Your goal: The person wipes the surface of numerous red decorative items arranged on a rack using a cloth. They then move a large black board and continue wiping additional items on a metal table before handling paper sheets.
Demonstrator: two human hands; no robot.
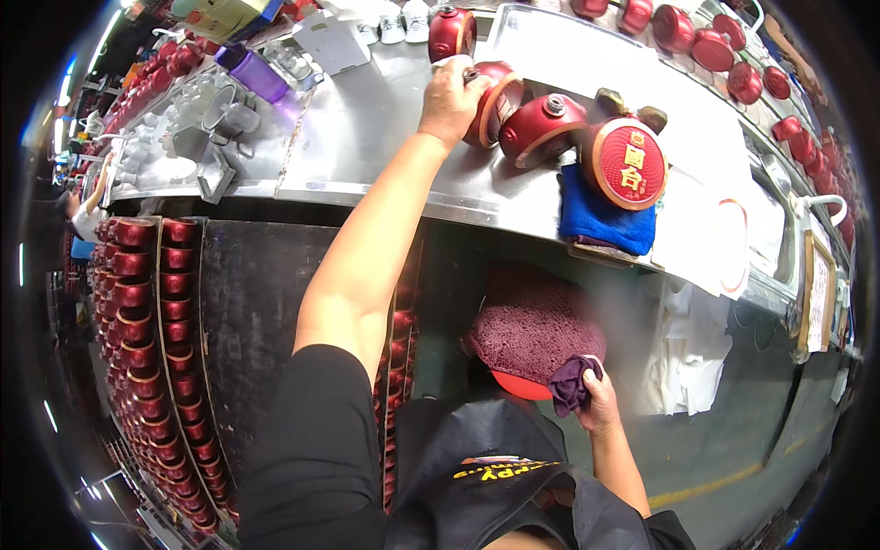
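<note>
My left hand (449,103) reaches across the metal worktable, fingers closed at the neck of a round red bottle (499,99) lying tilted on its side. Right beside it rests a second red bottle (546,128), its neck upward. A third red bottle (627,167) leans with its round base, bearing gold lettering, facing me, on a folded blue cloth (600,215) at the table's front edge. Another red bottle (452,35) stands just beyond my left hand. Low on the right, my right hand (599,403) grips a crumpled purple cloth (572,383), held away from the bottles.
Beneath the table edge sits a red stool with a maroon shaggy cover (532,335). Racks of red bottles (133,325) stand at left. On the worktable (357,137) are a purple container (257,75), glassware and a white box (332,41). White cloths (687,353) hang at right.
</note>
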